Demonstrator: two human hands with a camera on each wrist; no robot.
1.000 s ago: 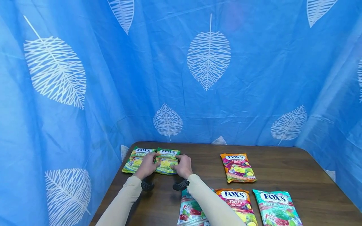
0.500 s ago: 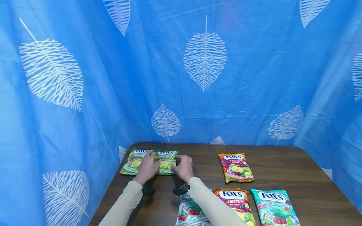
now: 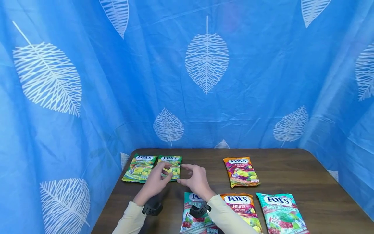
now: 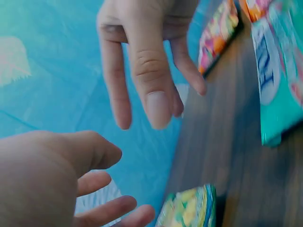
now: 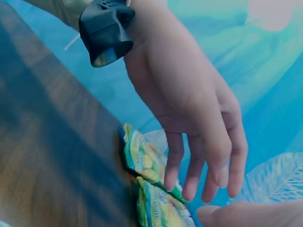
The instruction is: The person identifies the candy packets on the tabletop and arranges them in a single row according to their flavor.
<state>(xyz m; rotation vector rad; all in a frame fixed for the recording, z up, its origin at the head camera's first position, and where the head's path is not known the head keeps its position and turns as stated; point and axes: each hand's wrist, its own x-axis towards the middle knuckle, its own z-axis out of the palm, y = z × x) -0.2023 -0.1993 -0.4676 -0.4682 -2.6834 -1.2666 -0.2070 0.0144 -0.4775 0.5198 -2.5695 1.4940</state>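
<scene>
Nearest are 3 bags in a row: a left teal mint bag point(image 3: 191, 225), a near orange fruits bag point(image 3: 241, 208) and a right teal mint bag point(image 3: 281, 213), with a narrow wedge of wood between the last 2. The right sleeve point(image 3: 230, 217) crosses above the first 2; the left sleeve point(image 3: 130, 218) reaches in left of the row.

Farther in, the right hand point(image 3: 198, 179) is held with thumb and fingers well parted, gripping nothing. The left hand point(image 3: 155, 183), just across a small gap, has its thumb and fingers loosely apart, also with nothing in hold.

Beyond them, 2 green spring tea bags lie side by side near the far left corner. The left green bag point(image 3: 138, 170) sits close to the table's left edge; the right green bag point(image 3: 176, 164) is partly covered by the left hand. A broad stretch of wood separates it from the far orange fruits bag point(image 3: 241, 172) to the right, and another runs on to the right edge.

The table point(image 3: 304, 172) is dark, grained wood with rounded far corners. Behind it hangs a creased blue curtain point(image 3: 251, 87) with white leaf prints point(image 3: 206, 61).
</scene>
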